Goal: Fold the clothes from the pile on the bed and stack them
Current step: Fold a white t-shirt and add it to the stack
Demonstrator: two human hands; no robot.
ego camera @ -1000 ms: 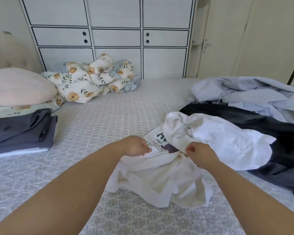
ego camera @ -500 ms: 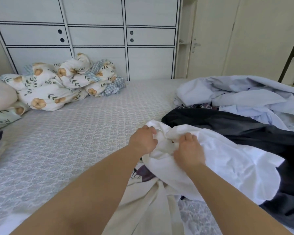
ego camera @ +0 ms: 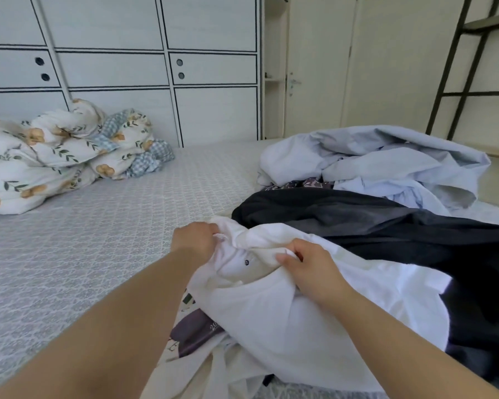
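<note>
Right now the white garment (ego camera: pixel 314 321) lies bunched at the near edge of the pile, draped partly over a printed white shirt (ego camera: pixel 190 335) and against the dark garment (ego camera: pixel 386 226) behind it. Both hands have it at its far, gathered end (probably the neckline or a hem, though I cannot tell which): the left hand (ego camera: pixel 195 240) has its fingers curled into the fold at the left, and the right hand (ego camera: pixel 308 269) pinches the cloth just to the right, the two close together. From that grip the bulk of the cloth falls toward the person and to the right, so its length seems to run from the hands back toward the body. The open room is to the left, where the patterned bed cover (ego camera: pixel 104 240) lies bare as far as the floral quilt (ego camera: pixel 55 156); on the right, the pale blue clothes (ego camera: pixel 386 162) and the dark garment crowd the bed's edge.
</note>
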